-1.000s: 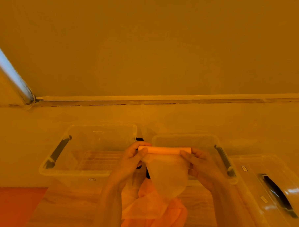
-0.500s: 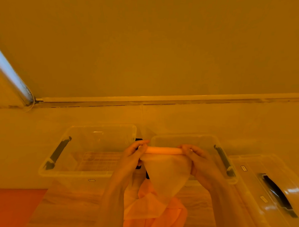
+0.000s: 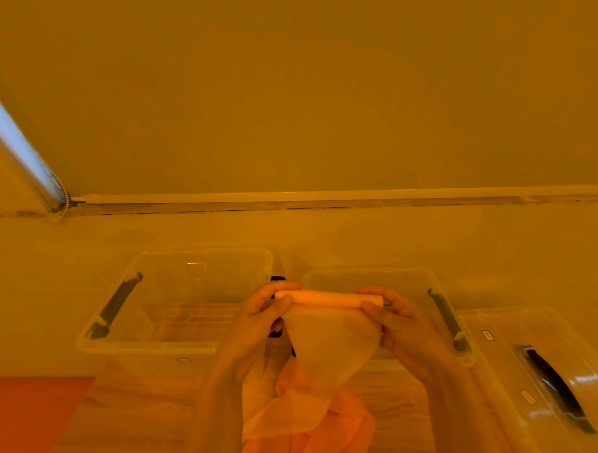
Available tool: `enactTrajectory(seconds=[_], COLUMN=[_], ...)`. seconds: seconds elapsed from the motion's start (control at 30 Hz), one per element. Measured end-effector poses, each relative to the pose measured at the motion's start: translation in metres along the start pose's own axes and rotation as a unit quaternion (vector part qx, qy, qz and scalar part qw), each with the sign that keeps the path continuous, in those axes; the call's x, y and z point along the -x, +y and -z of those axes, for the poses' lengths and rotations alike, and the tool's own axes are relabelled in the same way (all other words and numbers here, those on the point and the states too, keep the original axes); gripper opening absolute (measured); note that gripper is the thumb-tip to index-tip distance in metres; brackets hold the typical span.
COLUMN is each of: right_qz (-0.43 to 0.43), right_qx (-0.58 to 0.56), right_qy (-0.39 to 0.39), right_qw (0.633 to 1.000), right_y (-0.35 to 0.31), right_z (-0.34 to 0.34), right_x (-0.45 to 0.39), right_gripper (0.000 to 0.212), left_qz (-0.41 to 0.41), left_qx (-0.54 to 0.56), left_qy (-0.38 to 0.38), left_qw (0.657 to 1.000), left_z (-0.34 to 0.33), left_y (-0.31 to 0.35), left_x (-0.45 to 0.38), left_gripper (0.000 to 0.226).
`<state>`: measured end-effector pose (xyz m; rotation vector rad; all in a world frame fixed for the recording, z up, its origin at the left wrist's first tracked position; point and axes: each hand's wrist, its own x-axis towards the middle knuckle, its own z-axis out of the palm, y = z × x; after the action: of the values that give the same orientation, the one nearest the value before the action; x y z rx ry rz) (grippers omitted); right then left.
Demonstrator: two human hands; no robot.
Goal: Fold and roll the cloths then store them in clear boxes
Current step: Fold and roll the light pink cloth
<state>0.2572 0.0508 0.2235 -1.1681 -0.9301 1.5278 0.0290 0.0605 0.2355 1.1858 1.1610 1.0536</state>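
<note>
Head view: wooden table [image 3: 402,412] (orange-lit) against plain wall [image 3: 296,89].

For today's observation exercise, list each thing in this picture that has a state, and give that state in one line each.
Left hand: grips the roll's left end.
Right hand: grips the roll's right end.
Cloth: partly rolled at the top, the rest hanging loose.
Left clear box: open, no lid on.
Right clear box: open.
Lid: off, lying at the right.
</note>
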Motion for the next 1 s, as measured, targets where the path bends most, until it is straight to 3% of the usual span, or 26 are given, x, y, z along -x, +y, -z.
enactTrajectory(seconds=[0.33, 0.43, 0.67, 0.87, 1.0], right_qz=[0.028, 0.014, 0.014, -0.025, -0.039], right_qx=[0.022, 0.031, 0.078, 0.017, -0.032], right_qy=[0.041, 0.024, 0.012, 0.033, 0.048], right_qw=[0.999, 0.999, 0.997, 0.999, 0.998], right_y=[-0.0009, 0.0005, -0.0014, 0.0000, 0.0010], right_z=[-0.0094, -0.0083, -0.0038, -0.0042, -0.0052], right_x=[-0.0013, -0.0027, -0.0014, -0.0027, -0.0031], right_gripper=[0.010, 0.018, 0.015, 0.011, 0.025], left_qz=[-0.012, -0.009, -0.008, 0.006, -0.002], left_qx=[-0.016, -0.033, -0.048, -0.060, -0.056], left_qy=[0.003, -0.001, 0.016, 0.009, -0.005], left_qw=[1.000, 0.999, 0.999, 0.998, 0.998], left_z=[0.0002, 0.0019, 0.0005, 0.0042, 0.0025], left_y=[0.0004, 0.0010, -0.0016, -0.0022, -0.0003], left_x=[-0.0009, -0.0004, -0.0024, -0.0041, -0.0016], left_gripper=[0.023, 0.022, 0.017, 0.025, 0.016])
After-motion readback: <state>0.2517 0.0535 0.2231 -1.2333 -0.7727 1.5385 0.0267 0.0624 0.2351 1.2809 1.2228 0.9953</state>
